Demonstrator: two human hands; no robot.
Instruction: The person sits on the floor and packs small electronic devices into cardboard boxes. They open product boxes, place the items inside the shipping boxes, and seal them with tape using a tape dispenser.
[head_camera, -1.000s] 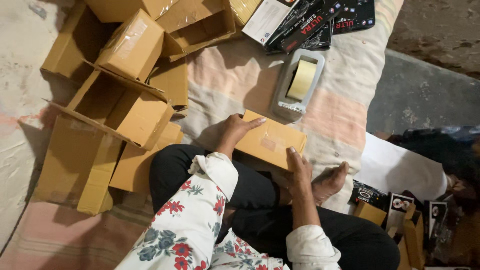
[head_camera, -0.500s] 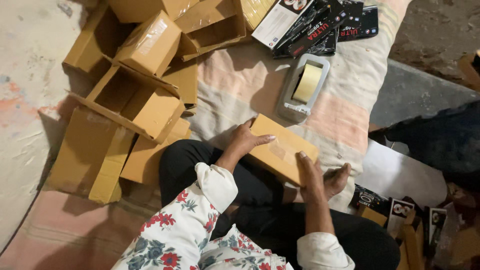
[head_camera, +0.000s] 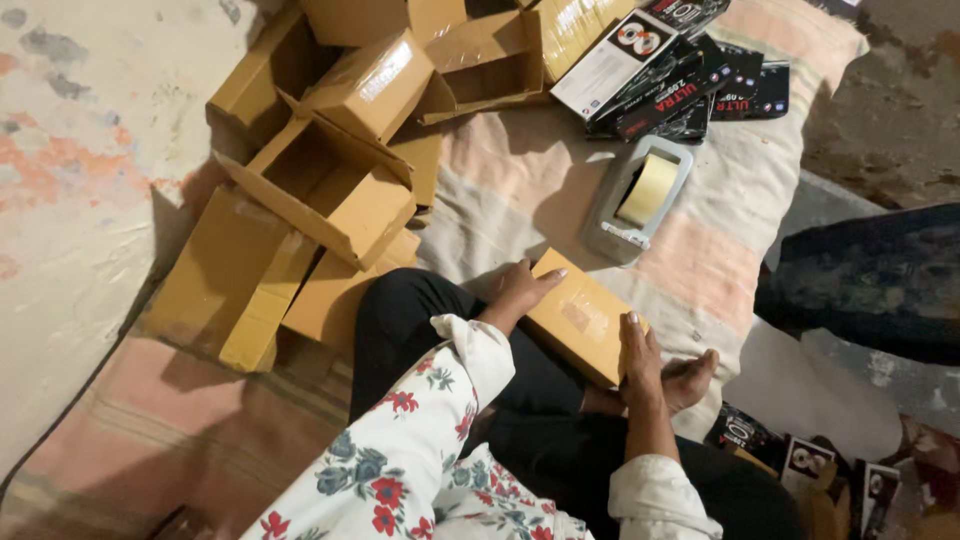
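Landmark: a small flat brown cardboard box (head_camera: 582, 316), sealed with clear tape, is held over the lap of a seated person in black trousers.
Left hand: the left hand (head_camera: 521, 289) is laid on the box's upper-left corner, fingers spread along its edge; the box is gripped from that side.
Right hand: the right hand (head_camera: 640, 352) is clasped over the box's lower-right edge, fingers flat on its top face.
Bare foot: a bare foot (head_camera: 690, 378) is seen just right of the box, beside the right hand.
Tape dispenser: a grey plastic tape dispenser with a roll of pale tape (head_camera: 640, 196) lies on the striped pink and beige cloth (head_camera: 520, 180), near and above the box.
Open boxes: a heap of open and folded brown cardboard boxes (head_camera: 330, 190) is piled to the upper left of the box.
Printed cartons: flat black and white printed cartons (head_camera: 670, 75) are stacked beyond the dispenser; more (head_camera: 800, 465) are seen at the lower right of the box.
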